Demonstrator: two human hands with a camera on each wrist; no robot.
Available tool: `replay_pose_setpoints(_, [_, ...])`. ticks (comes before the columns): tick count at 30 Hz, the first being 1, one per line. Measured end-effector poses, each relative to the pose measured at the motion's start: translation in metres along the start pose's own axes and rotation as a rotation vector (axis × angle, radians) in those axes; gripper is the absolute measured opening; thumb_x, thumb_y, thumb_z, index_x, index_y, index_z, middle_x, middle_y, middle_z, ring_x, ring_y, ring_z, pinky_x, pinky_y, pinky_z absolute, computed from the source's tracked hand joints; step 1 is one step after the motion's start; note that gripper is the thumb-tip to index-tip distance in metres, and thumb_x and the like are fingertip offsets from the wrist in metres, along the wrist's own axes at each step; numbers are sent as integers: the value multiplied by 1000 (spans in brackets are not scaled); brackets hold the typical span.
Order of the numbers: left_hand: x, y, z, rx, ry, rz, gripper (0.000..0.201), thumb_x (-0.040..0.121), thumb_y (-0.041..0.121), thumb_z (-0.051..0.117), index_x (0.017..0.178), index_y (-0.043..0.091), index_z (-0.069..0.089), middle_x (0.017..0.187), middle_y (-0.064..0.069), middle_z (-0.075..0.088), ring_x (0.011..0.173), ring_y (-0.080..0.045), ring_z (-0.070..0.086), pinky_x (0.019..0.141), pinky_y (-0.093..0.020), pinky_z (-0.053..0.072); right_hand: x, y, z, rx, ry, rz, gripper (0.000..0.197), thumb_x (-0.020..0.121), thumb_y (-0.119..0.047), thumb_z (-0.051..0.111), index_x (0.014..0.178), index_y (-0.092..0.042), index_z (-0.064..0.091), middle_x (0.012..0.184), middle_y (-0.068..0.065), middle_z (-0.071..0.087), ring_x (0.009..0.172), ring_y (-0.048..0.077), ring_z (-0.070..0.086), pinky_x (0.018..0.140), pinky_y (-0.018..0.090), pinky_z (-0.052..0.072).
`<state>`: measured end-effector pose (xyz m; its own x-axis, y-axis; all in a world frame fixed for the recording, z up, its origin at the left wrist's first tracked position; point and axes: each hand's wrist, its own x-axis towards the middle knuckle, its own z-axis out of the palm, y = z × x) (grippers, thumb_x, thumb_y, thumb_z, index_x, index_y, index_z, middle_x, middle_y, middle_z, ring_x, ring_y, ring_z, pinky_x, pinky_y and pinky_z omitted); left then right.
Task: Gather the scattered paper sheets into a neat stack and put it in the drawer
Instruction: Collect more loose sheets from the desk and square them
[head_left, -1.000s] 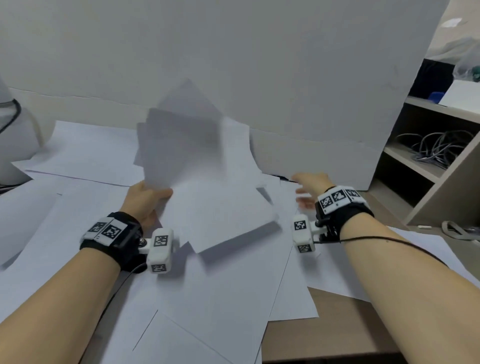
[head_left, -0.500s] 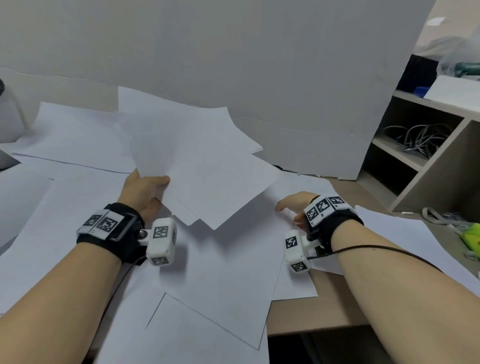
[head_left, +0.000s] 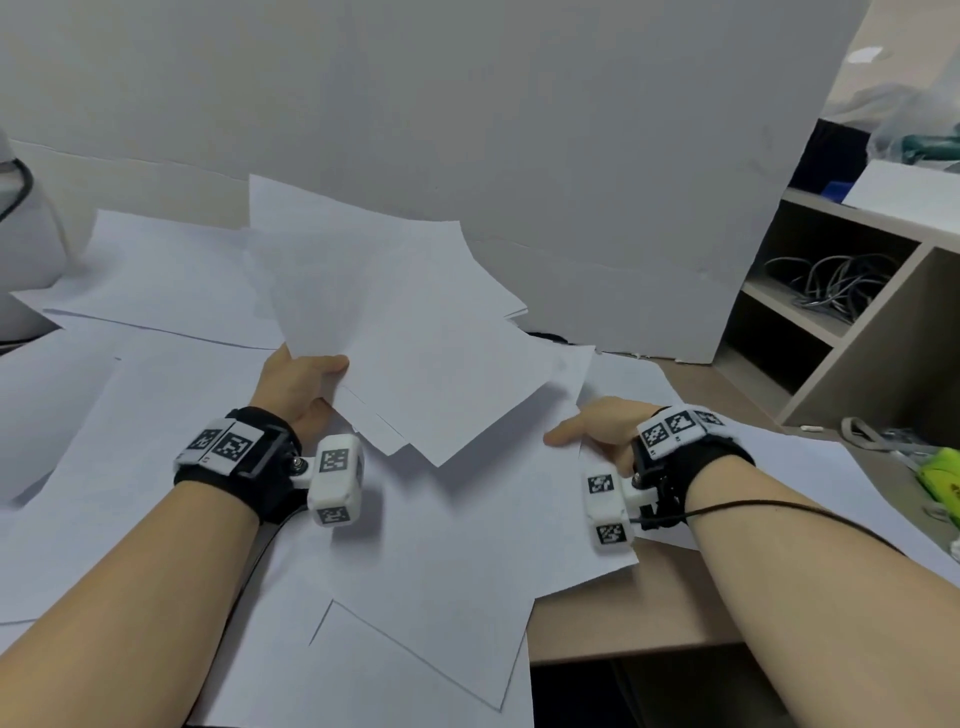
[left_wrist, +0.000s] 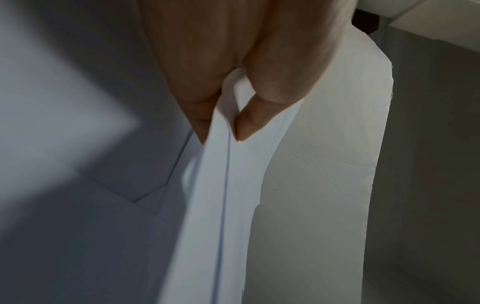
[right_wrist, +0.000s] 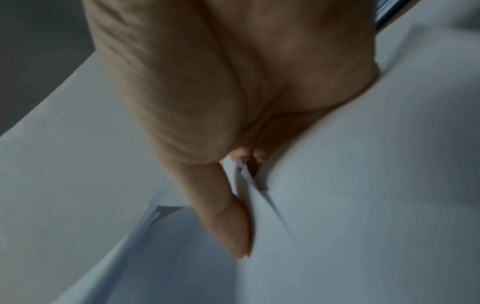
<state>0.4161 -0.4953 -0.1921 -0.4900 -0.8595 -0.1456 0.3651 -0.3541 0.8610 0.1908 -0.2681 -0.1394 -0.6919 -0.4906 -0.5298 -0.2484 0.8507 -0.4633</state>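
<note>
White paper sheets (head_left: 156, 395) lie scattered over the desk. My left hand (head_left: 301, 379) pinches a fanned bundle of several sheets (head_left: 415, 353) by its near-left corner and holds it raised above the desk; in the left wrist view my thumb and fingers (left_wrist: 249, 123) clamp the bundle's edge (left_wrist: 221, 185). My right hand (head_left: 597, 426) pinches the edge of a sheet lying on the desk (head_left: 566, 467), thumb on top, and the right wrist view shows the thumb (right_wrist: 228, 222) pressing a lifted paper edge (right_wrist: 257, 201). No drawer is in view.
A white board (head_left: 519, 156) stands upright behind the papers. To the right is a shelf unit (head_left: 857, 338) holding cables. Bare wooden desk (head_left: 623, 613) shows at the front right, with its edge near me. Green and grey items (head_left: 935, 478) lie at the far right.
My right hand came back from the far edge towards me and took hold of a sheet's edge. The bundle in my left hand settled from a blurred swing into a steady fan.
</note>
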Motion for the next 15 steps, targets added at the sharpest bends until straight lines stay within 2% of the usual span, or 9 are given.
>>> replay_pose_setpoints(2, [-1,2,-1,26,-1,-3,47,91,-15,52,132,6,58,108,-10,71,86,-25,71,93,-58,52,1,-2,4,-117,68,-31,36,81,-37,76,104,-9,69,78,1,71,46,11,62,42,20,45])
replay_pose_setpoints(3, [-1,3,-1,39,3,-4,46,91,-14,52,132,6,58,107,-10,71,86,-26,70,93,-57,51,3,-2,4,-138,106,-55,33,85,-35,73,104,-8,68,82,2,70,44,10,62,42,20,44])
replay_pose_setpoints(4, [-1,4,-2,48,6,-3,46,91,-14,53,132,6,58,109,-10,70,88,-26,70,94,-57,51,4,-4,3,-133,140,-72,32,86,-32,72,105,-7,67,90,5,71,54,12,67,51,22,50])
replay_pose_setpoints(5, [-1,5,-3,52,7,2,46,91,-14,53,132,7,58,111,-11,71,90,-27,70,95,-57,51,4,-5,-1,-109,185,-96,33,86,-29,72,108,-5,67,101,9,71,73,19,72,69,27,56])
replay_pose_setpoints(6, [0,6,-4,51,5,10,47,90,-14,53,132,7,59,115,-12,71,93,-28,71,95,-56,52,6,-5,-4,-84,244,-116,36,86,-26,72,112,-2,66,111,13,70,92,26,70,85,33,55])
replay_pose_setpoints(7, [0,6,-4,54,6,16,47,90,-14,53,131,7,59,117,-13,71,95,-28,71,94,-53,54,2,-6,-11,-98,305,-147,38,87,-23,71,116,1,65,117,15,68,104,30,66,92,33,51])
replay_pose_setpoints(10, [-5,6,0,78,-11,17,46,90,-15,52,129,8,60,112,-12,73,91,-26,74,81,-48,60,-8,-6,-33,-127,451,-194,33,92,-20,62,117,1,62,118,18,63,108,32,60,81,28,46])
replay_pose_setpoints(13, [-15,4,9,126,-31,3,40,92,-15,49,123,8,60,101,-11,71,77,-26,73,51,-38,59,-15,-4,-54,26,581,-245,7,91,-16,59,91,-9,58,90,11,58,81,27,53,58,26,40])
replay_pose_setpoints(15, [-15,3,13,138,-15,1,40,92,-16,48,122,7,59,100,-12,70,77,-26,71,48,-35,57,-21,-3,-67,123,702,-277,22,89,-9,55,69,-10,48,68,7,47,68,25,42,51,27,31])
